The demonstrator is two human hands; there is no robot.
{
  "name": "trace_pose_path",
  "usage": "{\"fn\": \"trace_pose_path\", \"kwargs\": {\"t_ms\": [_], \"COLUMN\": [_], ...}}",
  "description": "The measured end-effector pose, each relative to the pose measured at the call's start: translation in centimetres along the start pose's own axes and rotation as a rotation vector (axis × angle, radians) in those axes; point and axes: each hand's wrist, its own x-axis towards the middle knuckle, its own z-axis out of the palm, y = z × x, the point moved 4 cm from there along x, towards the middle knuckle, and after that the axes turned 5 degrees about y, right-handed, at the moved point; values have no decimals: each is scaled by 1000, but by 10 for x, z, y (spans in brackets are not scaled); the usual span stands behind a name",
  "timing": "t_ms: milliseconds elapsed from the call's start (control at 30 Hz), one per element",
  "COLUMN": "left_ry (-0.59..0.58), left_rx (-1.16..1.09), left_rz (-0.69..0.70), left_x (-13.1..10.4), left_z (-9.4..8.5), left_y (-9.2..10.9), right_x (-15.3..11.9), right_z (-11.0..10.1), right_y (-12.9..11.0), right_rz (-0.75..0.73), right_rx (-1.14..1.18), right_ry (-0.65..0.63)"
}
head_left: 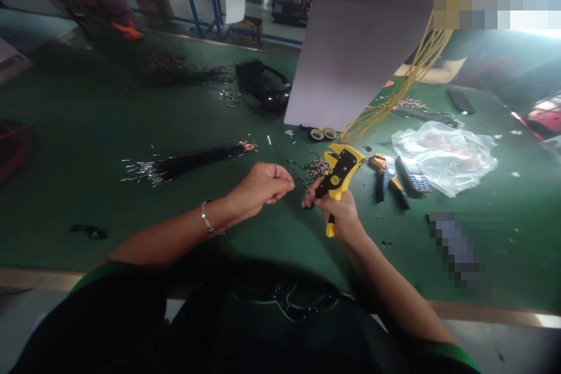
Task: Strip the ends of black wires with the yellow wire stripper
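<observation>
My left hand (268,184) pinches a thin dark wire (274,158) whose pale metallic end points up. To its right, my right hand (339,210) is wrapped round a yellow and black wire stripper (344,172), with the jaws facing up and left. A small gap separates the two hands. Beyond the left hand lies a bundle of black wires (193,160), its cut ends copper on the right and silvery on the left. Close behind the stripper is a pile of short wire scraps (316,168).
A second wire stripper (388,178), a keypad phone (414,174) and a clear plastic bag (447,158) lie to the right on the green table (175,239). Yellow wires (394,99) hang beside an upright grey panel (350,52). Tape rolls (323,134) sit at its foot. Another person's arm (433,72) shows behind.
</observation>
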Motion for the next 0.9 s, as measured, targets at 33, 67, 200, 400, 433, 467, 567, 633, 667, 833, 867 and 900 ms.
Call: {"fn": "trace_pose_path", "kwargs": {"t_ms": [33, 67, 200, 400, 433, 467, 567, 633, 667, 833, 867, 900], "left_ry": [20, 33, 45, 41, 45, 47, 38, 35, 39, 89, 95, 98], "left_rx": [-27, -51, -120, -170, -178, -187, -200, -197, -193, -135, -119, -104], "left_rz": [6, 10, 15, -16, -12, -8, 0, 5, 14, 85, 88, 87], "left_x": [0, 0, -4, -8, -8, -8, -8, -8, -7, -2, 0, 1], "left_z": [-1, -2, -2, 1, 2, 1, 1, 1, 0, -9, -10, -12], "left_y": [1, 2, 3, 6, 6, 7, 6, 6, 6, 11, 12, 12], "right_x": [-1, -2, -8, -12, -12, -12, -12, -12, -12, -11, -11, -11], "right_z": [0, 1, 10, 18, 18, 18, 17, 16, 16, 12, 11, 11], "right_y": [3, 5, 11, 15, 16, 18, 22, 24, 24, 23, 22, 21], "right_rz": [14, 25, 63, 100, 108, 116, 119, 108, 106, 131, 144, 160], "right_rx": [-17, -39, -133, -175, -174, -173, -172, -168, -166, -139, -132, -127], "right_ry": [-5, -7, -35, -66, -74, -83, -109, -131, -142, -220, -238, -254]}}
